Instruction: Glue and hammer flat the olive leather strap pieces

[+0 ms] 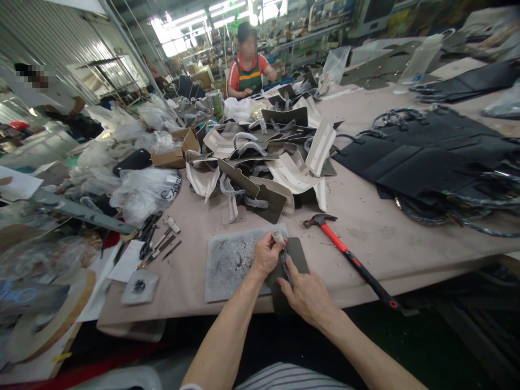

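My left hand (265,253) is closed around a short white-wrapped cylindrical tool (278,237), held upright at the top of a dark olive panel (298,252). The tool's lower end is hidden. Thumb and index finger of my right hand (309,292) grip a plastic-wrapped handle (286,266) lying on that panel; its other fingers are partly out of sight. Under the panel's left side lies a grey, scuffed slab (227,260). To the right rests a claw hammer (345,252) with a red and black handle.
Ahead is a heap of olive and cream panels (280,168) with wrapped handles. Black bags (430,162) lie at right. Hand tools (162,241) and a small pale block (140,287) are at left. A co-worker (248,70) sits across the table; another person (57,100) stands far left.
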Tool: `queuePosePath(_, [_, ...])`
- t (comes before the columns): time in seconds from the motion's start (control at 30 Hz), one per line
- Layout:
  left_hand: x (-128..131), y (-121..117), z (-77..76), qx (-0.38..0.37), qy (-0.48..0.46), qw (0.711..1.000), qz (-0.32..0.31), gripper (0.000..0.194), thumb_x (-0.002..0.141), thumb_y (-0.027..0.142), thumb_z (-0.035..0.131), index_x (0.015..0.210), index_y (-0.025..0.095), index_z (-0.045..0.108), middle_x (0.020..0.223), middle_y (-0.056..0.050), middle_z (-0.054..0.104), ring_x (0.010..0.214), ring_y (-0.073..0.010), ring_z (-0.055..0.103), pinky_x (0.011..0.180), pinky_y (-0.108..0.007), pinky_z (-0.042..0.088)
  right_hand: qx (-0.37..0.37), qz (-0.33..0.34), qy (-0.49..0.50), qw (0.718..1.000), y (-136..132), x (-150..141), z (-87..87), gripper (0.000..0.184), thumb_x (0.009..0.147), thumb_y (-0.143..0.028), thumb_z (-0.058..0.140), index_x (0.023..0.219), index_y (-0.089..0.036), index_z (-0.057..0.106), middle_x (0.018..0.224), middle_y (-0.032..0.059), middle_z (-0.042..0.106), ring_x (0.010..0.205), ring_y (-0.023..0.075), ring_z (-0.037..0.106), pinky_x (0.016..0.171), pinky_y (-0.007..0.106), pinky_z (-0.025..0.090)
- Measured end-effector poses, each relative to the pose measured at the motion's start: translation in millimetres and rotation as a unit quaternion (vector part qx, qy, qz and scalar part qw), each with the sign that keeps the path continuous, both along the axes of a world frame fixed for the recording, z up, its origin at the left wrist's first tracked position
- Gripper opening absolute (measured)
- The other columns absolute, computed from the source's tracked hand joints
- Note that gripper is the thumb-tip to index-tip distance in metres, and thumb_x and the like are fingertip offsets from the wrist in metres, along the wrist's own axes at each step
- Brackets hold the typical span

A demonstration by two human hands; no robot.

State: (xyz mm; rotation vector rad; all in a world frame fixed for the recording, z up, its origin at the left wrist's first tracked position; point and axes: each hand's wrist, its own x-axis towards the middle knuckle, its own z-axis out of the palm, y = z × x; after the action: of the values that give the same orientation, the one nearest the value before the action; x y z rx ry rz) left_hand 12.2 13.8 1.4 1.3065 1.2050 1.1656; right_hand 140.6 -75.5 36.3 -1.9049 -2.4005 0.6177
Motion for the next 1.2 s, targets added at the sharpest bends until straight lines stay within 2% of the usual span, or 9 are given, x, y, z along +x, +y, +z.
queuePosePath(0.27, [8.9, -9.5, -7.5, 0.046, 0.074, 0.994, 0.068, 0.015, 0.079, 0.019, 0.07, 0.094, 0.019, 0.068, 0.088, -0.004, 0.076, 0.079, -0.0181, 0.072, 0.074, -0.028, 0.056, 0.054, -0.044, 0.138, 0.988, 5.0, 41.6, 5.0, 0.051, 0.103, -0.049, 0.036, 0.137, -0.017, 0.057, 0.101, 0.0122, 0.075, 0.089, 0.0244, 0.071, 0.077, 0.032, 0.048])
queuePosePath(0.37, [8.0, -12.3, -6.5, 0.069, 0.101, 0.991, 0.061, 0.013, 0.079, 0.017, 0.07, 0.092, 0.019, 0.069, 0.086, -0.003, 0.076, 0.076, -0.0174, 0.07, 0.073, -0.027, 0.055, 0.188, -0.122, 0.029, 0.974, 13.3, 83.6, -4.4, 0.045, 0.099, -0.046, 0.044, 0.124, -0.012, 0.062, 0.115, 0.0186, 0.067, 0.102, 0.0293, 0.064, 0.086, 0.037, 0.046])
queuePosePath(0.43, [6.7, -13.3, -5.2, 0.088, 0.117, 0.988, 0.037, 0.012, 0.08, 0.016, 0.069, 0.091, 0.019, 0.069, 0.085, -0.002, 0.076, 0.076, -0.0171, 0.069, 0.074, -0.027, 0.054, 0.194, -0.161, -0.076, 0.965, 20.3, 111.2, -14.2, 0.04, 0.096, -0.04, 0.049, 0.119, -0.01, 0.061, 0.115, 0.021, 0.063, 0.102, 0.0319, 0.061, 0.082, 0.039, 0.046])
queuePosePath(0.53, [5.4, -13.9, -3.8, 0.114, 0.134, 0.984, 0.004, 0.011, 0.081, 0.014, 0.066, 0.09, 0.019, 0.07, 0.086, -0.002, 0.076, 0.077, -0.0171, 0.069, 0.076, -0.027, 0.054, 0.081, -0.204, -0.087, 0.972, 33.2, 140.1, -23.3, 0.022, 0.092, -0.032, 0.05, 0.1, -0.014, 0.061, 0.095, 0.0145, 0.063, 0.085, 0.026, 0.061, 0.069, 0.034, 0.043])
queuePosePath(0.6, [5.1, -13.8, -3.8, 0.121, 0.129, 0.984, -0.003, 0.013, 0.082, 0.013, 0.064, 0.091, 0.019, 0.07, 0.086, -0.003, 0.076, 0.078, -0.0171, 0.069, 0.077, -0.028, 0.053, -0.044, -0.249, 0.058, 0.966, 43.2, 148.2, -18.8, 0.011, 0.088, -0.029, 0.053, 0.087, -0.018, 0.056, 0.081, 0.0078, 0.06, 0.073, 0.0208, 0.058, 0.062, 0.03, 0.042])
queuePosePath(0.73, [4.3, -13.1, -5.5, 0.102, 0.101, 0.99, -0.004, 0.014, 0.081, 0.012, 0.062, 0.091, 0.019, 0.07, 0.086, -0.003, 0.076, 0.078, -0.0175, 0.069, 0.075, -0.028, 0.054, -0.251, -0.274, 0.347, 0.861, 56.7, 140.4, 19.0, 0.007, 0.083, -0.028, 0.047, 0.079, -0.022, 0.048, 0.064, -0.0017, 0.049, 0.051, 0.0127, 0.046, 0.048, 0.025, 0.038])
queuePosePath(0.83, [2.9, -13.1, -6.1, 0.087, 0.101, 0.991, -0.019, 0.013, 0.082, 0.013, 0.061, 0.09, 0.019, 0.07, 0.082, -0.002, 0.075, 0.077, -0.0175, 0.069, 0.074, -0.028, 0.054, -0.248, -0.272, 0.417, 0.831, 49.6, 122.7, 54.9, 0.017, 0.088, -0.038, 0.042, 0.082, -0.023, 0.047, 0.056, -0.0063, 0.042, 0.04, 0.0102, 0.035, 0.04, 0.023, 0.029])
queuePosePath(1.0, [2.2, -14.2, -4.7, 0.092, 0.114, 0.989, -0.032, 0.016, 0.084, 0.013, 0.058, 0.092, 0.02, 0.07, 0.083, -0.002, 0.075, 0.077, -0.0177, 0.069, 0.075, -0.028, 0.054, -0.004, -0.124, 0.354, 0.927, 17.2, 103.9, 79.8, 0.035, 0.096, -0.058, 0.04, 0.083, -0.025, 0.045, 0.057, -0.0045, 0.05, 0.048, 0.0134, 0.049, 0.048, 0.026, 0.039])
queuePosePath(1.2, [2.8, -13.0, -5.4, 0.095, 0.128, 0.987, -0.026, 0.011, 0.083, 0.013, 0.06, 0.085, 0.019, 0.07, 0.077, -0.001, 0.072, 0.072, -0.0171, 0.067, 0.072, -0.027, 0.051, 0.125, -0.005, 0.112, 0.986, 1.4, 108.7, 80.6, 0.032, 0.099, -0.051, 0.038, 0.08, -0.026, 0.047, 0.053, -0.002, 0.052, 0.039, 0.0141, 0.042, 0.045, 0.029, 0.021])
